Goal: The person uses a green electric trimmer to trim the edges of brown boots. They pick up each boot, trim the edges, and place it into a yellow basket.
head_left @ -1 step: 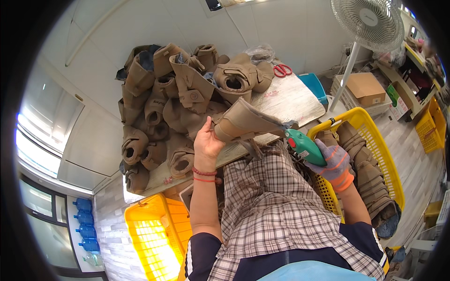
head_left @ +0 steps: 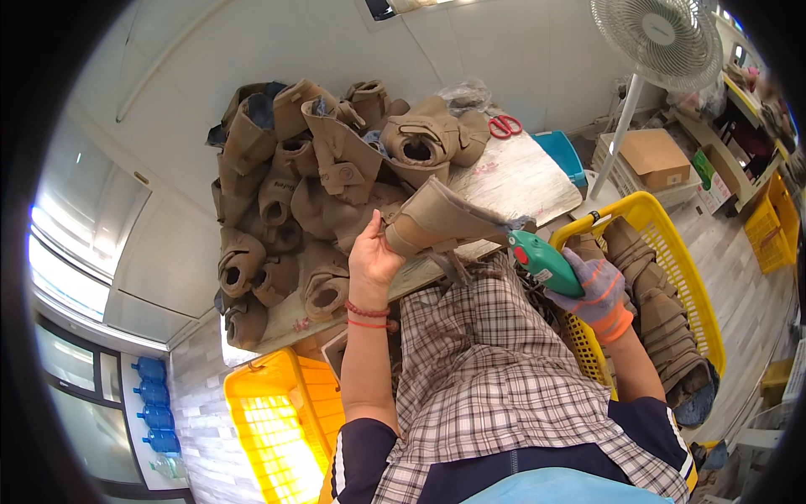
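My bare left hand (head_left: pixel 374 256) grips a tan boot upper (head_left: pixel 441 217) at its narrower end, thumb up along its side. The piece is held tilted over the table's near edge, its wider end toward the right. My right hand (head_left: pixel 600 290), in a grey knit glove with an orange cuff, is wrapped round a green hand-held power tool (head_left: pixel 546 265) with a red button. The tool's front end is right at the upper's wide edge; whether they touch, I cannot tell. Many similar boot uppers (head_left: pixel 336 176) lie heaped on the worn table (head_left: pixel 525 181).
Red-handled scissors (head_left: pixel 505 127) lie on the table near a teal bin (head_left: pixel 561 157). At my right a yellow basket (head_left: pixel 701 294) holds stacked uppers. Another yellow basket (head_left: pixel 252 382) stands at lower left. A white fan (head_left: pixel 659 38) rises behind, near a cardboard box (head_left: pixel 655 160).
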